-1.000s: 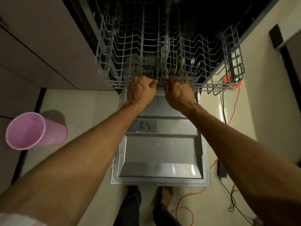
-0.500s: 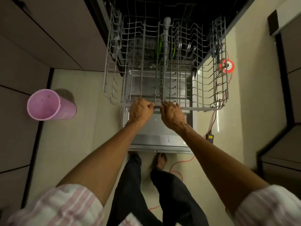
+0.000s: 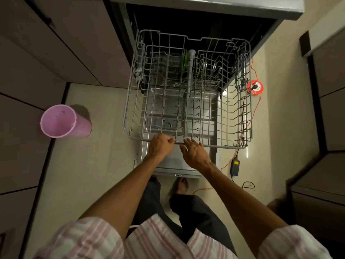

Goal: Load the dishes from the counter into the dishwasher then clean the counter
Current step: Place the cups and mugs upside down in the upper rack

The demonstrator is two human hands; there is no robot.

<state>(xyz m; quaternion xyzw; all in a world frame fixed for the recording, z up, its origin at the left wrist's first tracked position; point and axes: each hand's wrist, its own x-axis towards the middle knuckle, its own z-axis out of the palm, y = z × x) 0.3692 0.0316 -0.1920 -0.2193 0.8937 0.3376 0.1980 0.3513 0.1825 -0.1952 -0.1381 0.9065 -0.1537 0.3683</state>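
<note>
Far left there's dark cabinet fronts [image 3: 37, 58], and a pink plastic cup [image 3: 63, 121] sitting on the beige floor [image 3: 89, 165] right at the cabinet edge, mouth tipped toward the camera. It looks empty apart from a couple of specks.

Middle of the shot is the dishwasher [image 3: 205, 8], wide open with the door [image 3: 179, 163] dropped flat. The wire rack [image 3: 186, 94] is slid well out over the door, and its own tines are bare as far as the view shows. Through the wires, back in the dark tub, there are a few green-edged things and some metal bits, too dim to tell what exactly.

The person's left hand [image 3: 161, 146] is curled into a fist around the rack's front rail, gripping it. The right hand [image 3: 195, 152] sits just beside it, fingers spread and mostly straight, fingertips [image 3: 188, 141] resting on the same rail rather than wrapped round it. Striped pink sleeves and dark trousers at the bottom, one bare foot [image 3: 180, 185] by the door's edge.

Right side: a red extension reel [image 3: 255, 87] on the floor near the rack corner, orange cable [image 3: 231, 161] trailing down, and a small black adapter [image 3: 235, 167] with a yellow label.
</note>
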